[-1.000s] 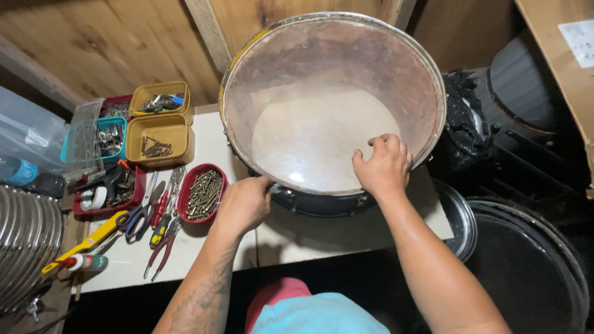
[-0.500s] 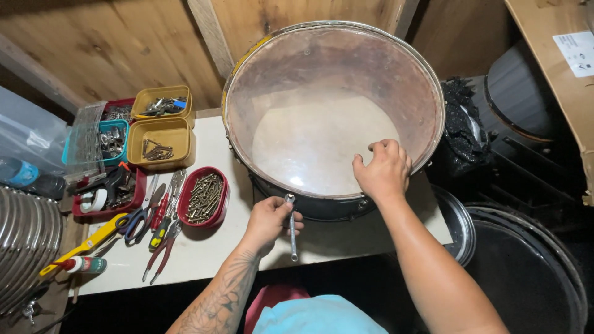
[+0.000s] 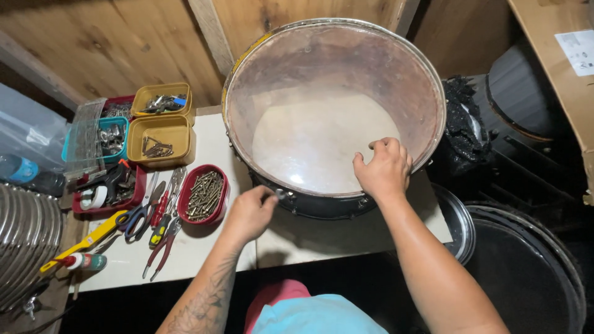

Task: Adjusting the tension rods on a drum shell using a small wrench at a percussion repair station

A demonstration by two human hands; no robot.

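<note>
Right hand (image 3: 383,168) is gripping the rim of a big drum (image 3: 334,111) on a white table (image 3: 204,247). Left hand (image 3: 250,213) is pinching a small metal tool (image 3: 276,194) (kind unclear) at the drum's near edge, w/ a red tray of screws (image 3: 204,193) just beside.

The big drum (image 3: 334,117) is filling the middle of the desk (image 3: 204,247), blocking any straight reach toward the wooden wall. Left of it, the red bowl of screws (image 3: 206,193), pliers (image 3: 162,238) and yellow tubs (image 3: 162,141) are crowding the surface. Bare desk is lying open only along the near edge, below the drum.
</note>
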